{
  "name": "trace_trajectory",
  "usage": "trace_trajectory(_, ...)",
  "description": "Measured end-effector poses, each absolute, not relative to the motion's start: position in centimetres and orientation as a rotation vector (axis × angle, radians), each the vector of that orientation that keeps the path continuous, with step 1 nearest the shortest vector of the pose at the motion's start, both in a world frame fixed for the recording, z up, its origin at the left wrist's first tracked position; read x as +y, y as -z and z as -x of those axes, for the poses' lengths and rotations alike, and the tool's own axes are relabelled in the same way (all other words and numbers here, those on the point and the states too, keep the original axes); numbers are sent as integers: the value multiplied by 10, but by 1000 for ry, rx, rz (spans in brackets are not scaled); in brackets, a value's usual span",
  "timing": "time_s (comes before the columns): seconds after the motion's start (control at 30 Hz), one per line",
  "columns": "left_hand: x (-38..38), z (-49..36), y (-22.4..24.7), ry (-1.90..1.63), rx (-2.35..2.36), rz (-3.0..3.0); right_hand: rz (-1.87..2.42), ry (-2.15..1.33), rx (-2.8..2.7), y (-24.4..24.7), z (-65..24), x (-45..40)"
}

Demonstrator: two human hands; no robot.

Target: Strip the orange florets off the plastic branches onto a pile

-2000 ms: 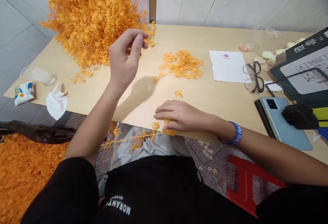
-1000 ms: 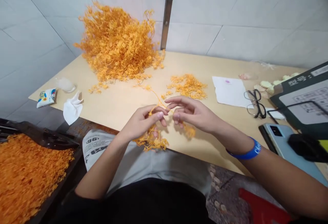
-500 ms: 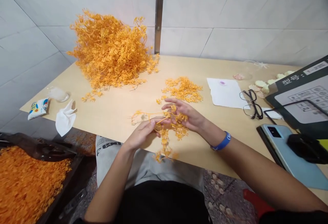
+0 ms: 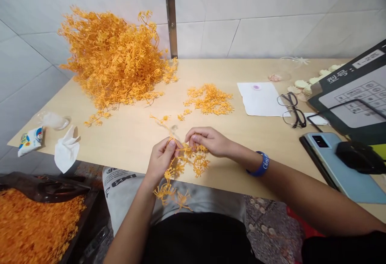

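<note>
An orange plastic sprig [image 4: 183,163] with several small flower-like tips hangs over the front edge of the wooden table [image 4: 129,135]. My left hand [image 4: 161,159] pinches its stem near the top. My right hand [image 4: 208,140], with a blue wristband, grips the same sprig just to the right, fingers closed on its small tips. A big heap of orange sprigs [image 4: 111,58] lies at the back left. A small pile of loose orange pieces [image 4: 209,99] sits behind my hands.
A crumpled tissue [image 4: 66,150] and a small packet [image 4: 29,140] lie at the left edge. White paper [image 4: 259,99], glasses [image 4: 291,110], a phone [image 4: 340,161] and a black mouse [image 4: 358,157] are at right. A dark tray of orange bits [image 4: 33,223] sits below left.
My left hand came back from the big heap with a sprig and joined my right hand. Both hands have drawn nearer the table's front edge, the sprig hanging lower.
</note>
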State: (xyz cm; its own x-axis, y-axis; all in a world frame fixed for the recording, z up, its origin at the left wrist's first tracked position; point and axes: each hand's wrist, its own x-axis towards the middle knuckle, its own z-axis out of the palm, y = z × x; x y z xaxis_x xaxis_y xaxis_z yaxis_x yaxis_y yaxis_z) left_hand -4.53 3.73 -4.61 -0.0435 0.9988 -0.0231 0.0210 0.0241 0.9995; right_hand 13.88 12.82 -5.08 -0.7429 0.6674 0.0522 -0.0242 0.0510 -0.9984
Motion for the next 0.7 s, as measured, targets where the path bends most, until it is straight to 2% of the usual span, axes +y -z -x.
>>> trace_trajectory(0.17,31,48,48,-1199,1245,-1205,932,-1507,-1560,38,-146,142)
trace_trajectory(0.4,34,38,41,-1108,1306,-1399,1078,-697,-1955,16,-153,150)
trace_trajectory(0.53,35,36,43,-1073,1322,-1481,1154,-509,-2008,7,-171,172)
trace_trajectory(0.7,27,46,48,-1211,1331,-1347,1453,-318,-1738,-20,-218,205)
